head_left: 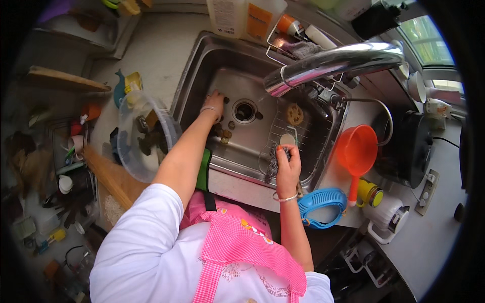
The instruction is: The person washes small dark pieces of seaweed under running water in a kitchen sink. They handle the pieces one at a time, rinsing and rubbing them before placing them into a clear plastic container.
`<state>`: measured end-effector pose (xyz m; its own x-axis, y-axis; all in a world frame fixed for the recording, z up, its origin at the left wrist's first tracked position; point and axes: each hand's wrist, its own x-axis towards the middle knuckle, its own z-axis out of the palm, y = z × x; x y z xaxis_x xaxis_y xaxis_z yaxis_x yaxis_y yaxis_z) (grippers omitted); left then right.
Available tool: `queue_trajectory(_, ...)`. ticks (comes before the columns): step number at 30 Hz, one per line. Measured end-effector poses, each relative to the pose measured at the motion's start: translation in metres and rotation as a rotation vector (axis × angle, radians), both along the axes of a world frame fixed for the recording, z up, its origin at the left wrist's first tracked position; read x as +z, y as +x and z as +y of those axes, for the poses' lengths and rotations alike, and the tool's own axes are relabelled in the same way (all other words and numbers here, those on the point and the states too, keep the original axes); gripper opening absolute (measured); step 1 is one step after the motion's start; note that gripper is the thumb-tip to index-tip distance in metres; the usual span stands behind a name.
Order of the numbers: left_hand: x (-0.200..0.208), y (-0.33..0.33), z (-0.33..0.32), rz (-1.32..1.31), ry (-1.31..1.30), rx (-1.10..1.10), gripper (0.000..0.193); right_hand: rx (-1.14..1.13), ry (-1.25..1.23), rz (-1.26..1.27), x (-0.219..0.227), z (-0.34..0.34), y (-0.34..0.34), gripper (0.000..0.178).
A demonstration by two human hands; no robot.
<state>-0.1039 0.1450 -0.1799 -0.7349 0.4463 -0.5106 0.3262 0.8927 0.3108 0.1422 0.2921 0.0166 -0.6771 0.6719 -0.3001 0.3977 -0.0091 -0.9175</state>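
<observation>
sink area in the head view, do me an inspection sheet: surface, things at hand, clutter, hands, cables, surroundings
Surface: metal sink with round drain; wire rack along its right side
Things at hand: grey scourer, pale round piece; small brown pieces near the drain
Clutter: clear tub left; orange-red dipper and blue basket right
Hands: left hand low in the sink, grip unclear; right hand holds the scourer
Cables: dark cord on the right counter
Surroundings: chrome faucet overhead; window upper right
</observation>
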Motion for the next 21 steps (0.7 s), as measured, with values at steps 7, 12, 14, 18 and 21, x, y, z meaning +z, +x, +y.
queue_trajectory(7, -0.094, 0.006, -0.026, -0.025, -0.039, -0.199, 0.059, -0.030, -0.029, -0.015, -0.023, -0.013, 0.019, 0.012)
queue_trajectory(12, -0.059, 0.061, 0.001, -0.181, -0.029, -0.320, 0.052, -0.047, -0.095, -0.028, -0.031, -0.012, 0.023, 0.012)
queue_trajectory(14, -0.039, 0.078, 0.014, -0.181, -0.001, -0.424, 0.049, -0.035, -0.088, -0.036, -0.028, -0.010, 0.021, 0.012)
queue_trajectory(18, -0.037, 0.103, 0.028, -0.386, -0.179, -0.608, 0.053, -0.013, -0.056, -0.035, -0.020, -0.009, 0.017, 0.012)
queue_trajectory(21, -0.028, 0.116, 0.033, -0.596, -0.285, -0.633, 0.053, -0.020, -0.082, -0.035, -0.014, -0.011, 0.018, 0.013)
